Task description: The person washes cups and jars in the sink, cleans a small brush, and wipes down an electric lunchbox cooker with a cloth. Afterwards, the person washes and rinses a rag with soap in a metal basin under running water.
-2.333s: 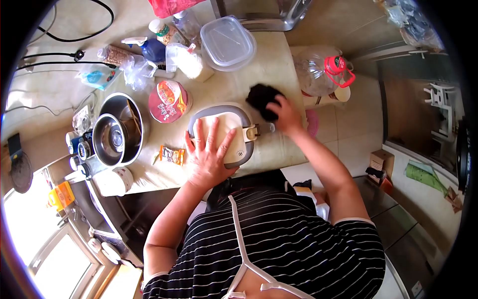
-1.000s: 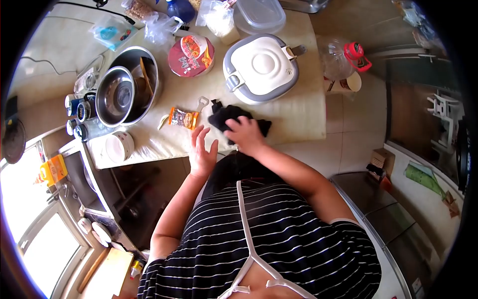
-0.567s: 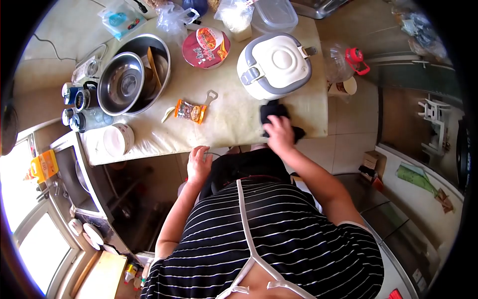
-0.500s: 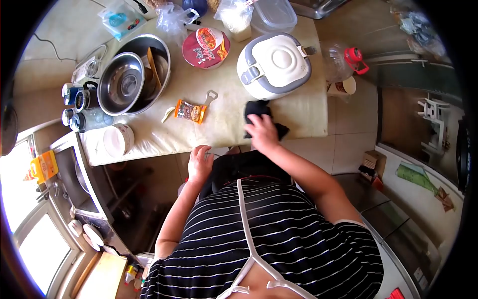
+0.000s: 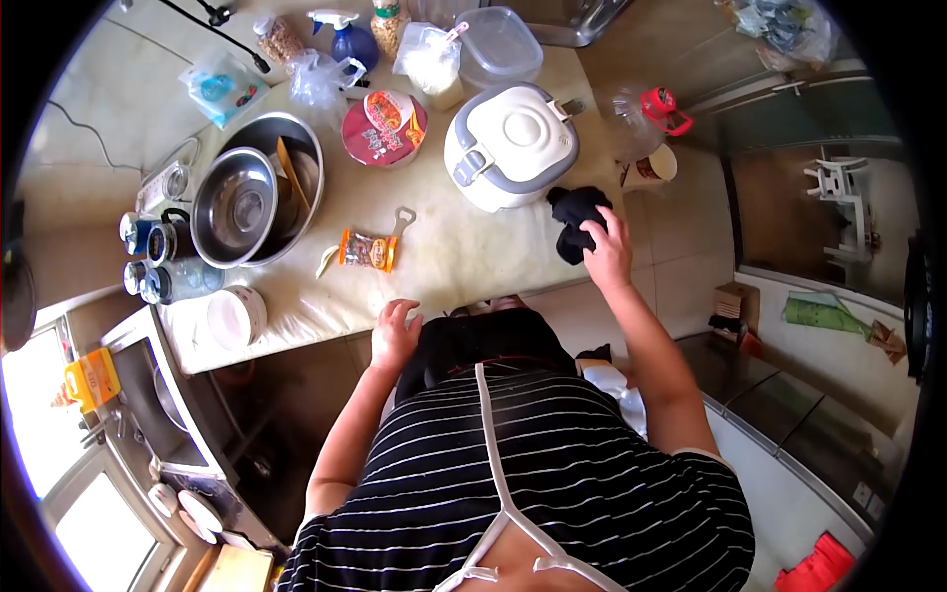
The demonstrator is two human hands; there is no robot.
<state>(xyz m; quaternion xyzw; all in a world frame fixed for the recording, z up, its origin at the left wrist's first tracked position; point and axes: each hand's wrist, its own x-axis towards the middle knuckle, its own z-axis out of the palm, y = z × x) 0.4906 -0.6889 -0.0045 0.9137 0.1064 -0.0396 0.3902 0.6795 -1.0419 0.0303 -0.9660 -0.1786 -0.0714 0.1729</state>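
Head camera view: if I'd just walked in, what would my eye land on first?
Probably the black-and-white striped shirt filling the lower middle, then the right hand on a black cloth near the right end of the table. Beyond that, the white-and-grey lidded box stands out, with a red-topped tub to its left and shiny steel bowls farther left.

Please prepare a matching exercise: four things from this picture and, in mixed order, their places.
1. Crumpled black cloth
2. Small orange packet
3. Round red-lidded tub
4. Round white tub

A. Near front-left corner of cream table
B. Touched by right hand
C. Between round steel bowls and white-grey lidded box
D. Beside silver bottle opener

Pairs: 1-B, 2-D, 3-C, 4-A
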